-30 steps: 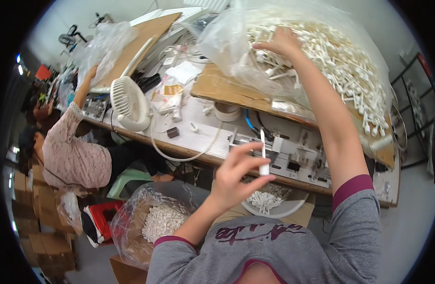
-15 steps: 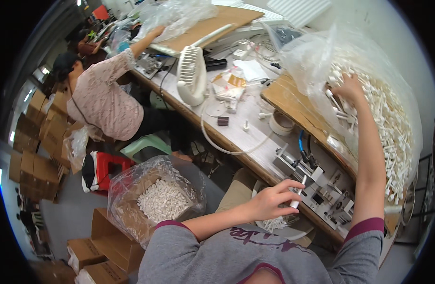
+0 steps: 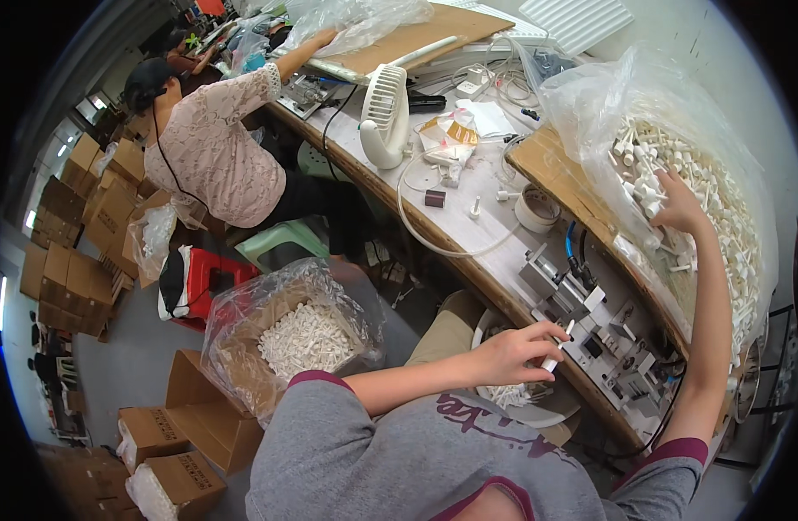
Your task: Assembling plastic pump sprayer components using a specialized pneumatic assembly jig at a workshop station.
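Observation:
My left hand [image 3: 519, 354] is closed around a small white plastic part with a thin stem [image 3: 551, 363], held tilted near the bench edge. Below it, more white parts [image 3: 514, 395] lie in a white basin [image 3: 557, 410] by my lap. My right hand [image 3: 681, 207] reaches into a large heap of white plastic stemmed parts [image 3: 716, 174] in a clear plastic bag [image 3: 581, 95]. Its fingers are apart and touch the near-left side of the heap; nothing is visibly gripped. A metal fixture [image 3: 562, 291] on the bench stands between my hands.
A cardboard box [image 3: 234, 369] lined with clear plastic holds many white pieces [image 3: 305, 340] at my left. On the bench are a white fan [image 3: 384, 122], a tape roll [image 3: 536, 209] and loose tubing [image 3: 455, 253]. A co-worker [image 3: 217, 148] sits further left, near a red stool [image 3: 221, 291].
My right hand has drawn nearer to me across the heap, its fingers still spread. The left hand keeps hold of its white part. The whole view has shifted slightly.

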The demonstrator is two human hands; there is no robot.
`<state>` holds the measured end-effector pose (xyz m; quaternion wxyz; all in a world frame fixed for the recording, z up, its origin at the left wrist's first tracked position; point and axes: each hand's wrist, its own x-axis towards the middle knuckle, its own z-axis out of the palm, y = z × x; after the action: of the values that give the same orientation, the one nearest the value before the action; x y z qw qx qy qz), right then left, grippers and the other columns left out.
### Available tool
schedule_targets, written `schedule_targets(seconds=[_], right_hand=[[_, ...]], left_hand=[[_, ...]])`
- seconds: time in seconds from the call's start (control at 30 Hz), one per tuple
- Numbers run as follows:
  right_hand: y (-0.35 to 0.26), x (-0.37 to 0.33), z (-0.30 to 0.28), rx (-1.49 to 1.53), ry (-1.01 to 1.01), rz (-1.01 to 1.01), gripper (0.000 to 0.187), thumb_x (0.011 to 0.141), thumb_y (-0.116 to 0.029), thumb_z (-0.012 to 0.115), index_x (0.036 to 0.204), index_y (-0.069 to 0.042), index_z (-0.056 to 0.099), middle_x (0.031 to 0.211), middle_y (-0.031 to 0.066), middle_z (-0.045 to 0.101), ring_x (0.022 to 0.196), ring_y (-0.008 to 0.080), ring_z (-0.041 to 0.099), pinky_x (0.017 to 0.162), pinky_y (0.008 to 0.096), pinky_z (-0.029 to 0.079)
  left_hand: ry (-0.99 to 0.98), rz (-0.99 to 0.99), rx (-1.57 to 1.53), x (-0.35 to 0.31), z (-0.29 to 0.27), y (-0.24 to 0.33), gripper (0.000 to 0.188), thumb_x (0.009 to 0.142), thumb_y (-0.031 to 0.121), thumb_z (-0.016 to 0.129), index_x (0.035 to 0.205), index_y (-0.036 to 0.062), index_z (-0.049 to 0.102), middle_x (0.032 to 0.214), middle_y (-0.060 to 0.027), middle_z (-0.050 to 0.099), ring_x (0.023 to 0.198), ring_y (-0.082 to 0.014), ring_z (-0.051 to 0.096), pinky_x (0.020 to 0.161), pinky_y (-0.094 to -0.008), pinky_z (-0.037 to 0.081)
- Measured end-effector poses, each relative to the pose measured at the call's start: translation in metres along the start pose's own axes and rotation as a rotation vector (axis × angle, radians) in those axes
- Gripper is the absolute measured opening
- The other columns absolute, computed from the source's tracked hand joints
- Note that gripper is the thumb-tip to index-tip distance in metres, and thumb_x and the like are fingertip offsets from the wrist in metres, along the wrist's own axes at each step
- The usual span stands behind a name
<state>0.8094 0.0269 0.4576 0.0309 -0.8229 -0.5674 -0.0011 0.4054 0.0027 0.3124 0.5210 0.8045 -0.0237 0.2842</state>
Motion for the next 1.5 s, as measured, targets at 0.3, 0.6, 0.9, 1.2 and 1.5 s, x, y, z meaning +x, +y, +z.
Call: schedule_targets(seconds=[0.3, 0.6, 0.9, 1.2, 1.5], right_hand=[[0.014, -0.033, -0.002, -0.121, 0.002, -0.098, 0.092, 0.053, -0.009, 0.086, 0.137, -0.006, 0.049, 0.121, 0.0184, 0.056, 0.114, 0.0399, 0.056, 0.097, 0.0445, 0.049], [0.006, -0.053, -0.003, -0.208, 0.254, -0.008, 0.071, 0.058, -0.021, 0.089, 0.123, -0.01, 0.063, 0.138, 0.0154, 0.053, 0.127, 0.0356, 0.051, 0.103, 0.0451, 0.045], [0.0, -0.082, 0.007, 0.047, 0.518, 0.03, 0.017, 0.082, -0.017, 0.076, 0.093, -0.004, 0.073, 0.1, 0.0099, 0.059, 0.088, 0.0283, 0.063, 0.076, 0.0387, 0.05], [0.058, -0.092, 0.007, 0.536, 0.587, 0.33, 0.025, 0.093, -0.02, 0.066, 0.107, 0.001, 0.064, 0.105, 0.0104, 0.065, 0.084, 0.0163, 0.065, 0.074, 0.0287, 0.05], [0.027, -0.168, -0.011, 1.07, 0.742, 0.314, 0.026, 0.094, -0.015, 0.064, 0.109, 0.007, 0.061, 0.103, 0.0143, 0.067, 0.097, 0.0239, 0.068, 0.087, 0.0343, 0.056]], left_hand=[[-0.08, -0.006, 0.025, -0.015, 0.004, 0.003, 0.027, 0.082, 0.013, 0.079, 0.103, 0.0042, 0.065, 0.129, -0.0073, 0.056, 0.076, -0.013, 0.066, 0.071, -0.0278, 0.056], [-0.072, 0.007, -0.017, -0.024, 0.01, 0.005, 0.025, 0.082, 0.013, 0.079, 0.101, 0.0033, 0.066, 0.127, -0.0073, 0.057, 0.078, -0.0133, 0.066, 0.071, -0.0274, 0.056], [-0.105, -0.007, -0.014, 0.008, 0.017, 0.01, 0.027, 0.079, 0.012, 0.08, 0.1, 0.0032, 0.066, 0.128, -0.0083, 0.057, 0.082, -0.0165, 0.07, 0.072, -0.0298, 0.058], [-0.12, 0.093, 0.212, 0.039, 0.04, 0.001, 0.028, 0.078, 0.007, 0.077, 0.105, 0.0048, 0.069, 0.134, -0.0099, 0.057, 0.086, -0.0244, 0.069, 0.074, -0.0341, 0.057], [-0.21, 0.267, 0.642, 0.051, 0.071, -0.03, 0.026, 0.075, 0.011, 0.077, 0.099, 0.006, 0.071, 0.129, -0.0082, 0.066, 0.073, -0.0216, 0.069, 0.065, -0.0331, 0.055]])
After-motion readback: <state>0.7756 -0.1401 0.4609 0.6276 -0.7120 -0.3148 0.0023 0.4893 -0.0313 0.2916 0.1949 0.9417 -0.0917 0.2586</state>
